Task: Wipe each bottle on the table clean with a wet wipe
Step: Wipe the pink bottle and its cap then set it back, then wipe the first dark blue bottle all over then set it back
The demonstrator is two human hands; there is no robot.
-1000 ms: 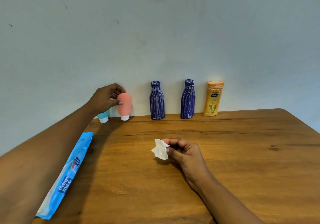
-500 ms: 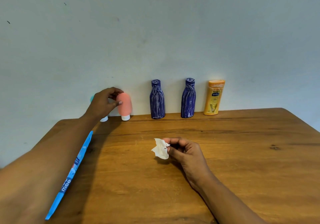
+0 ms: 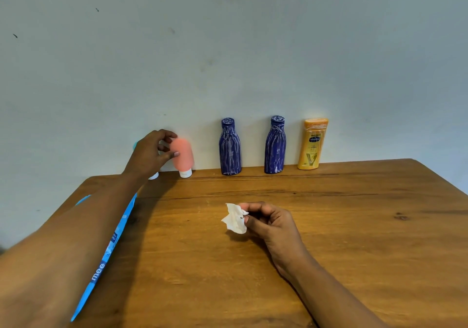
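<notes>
Blue and glossy, the wipes packet (image 3: 106, 259) lies nearest on the left of the wooden desk (image 3: 354, 226), running slantwise away, with the left forearm stretched over it and hiding most of it. Further in, about the middle of the desk, the right grip (image 3: 271, 229) is curled in on itself and pinches a crumpled white wet wipe (image 3: 234, 218) between thumb and fingertips; the wipe sticks out to the left of the grip, just above the wood.

At the far edge five bottles stand in a row against the pale wall (image 3: 228, 49). The left grip (image 3: 149, 155) has its fingers bent beside the pink bottle (image 3: 183, 156), which stands upright on its white cap; the thumb tip and index finger touch its left side, but whether they truly have hold of it cannot be told. Behind that grip only a sliver of a teal bottle (image 3: 135, 145) shows. To the right of the pink one, each apart, stand the first dark blue bottle (image 3: 229, 147), the second dark blue bottle (image 3: 275, 146), and a yellow lotion bottle (image 3: 312, 145).
</notes>
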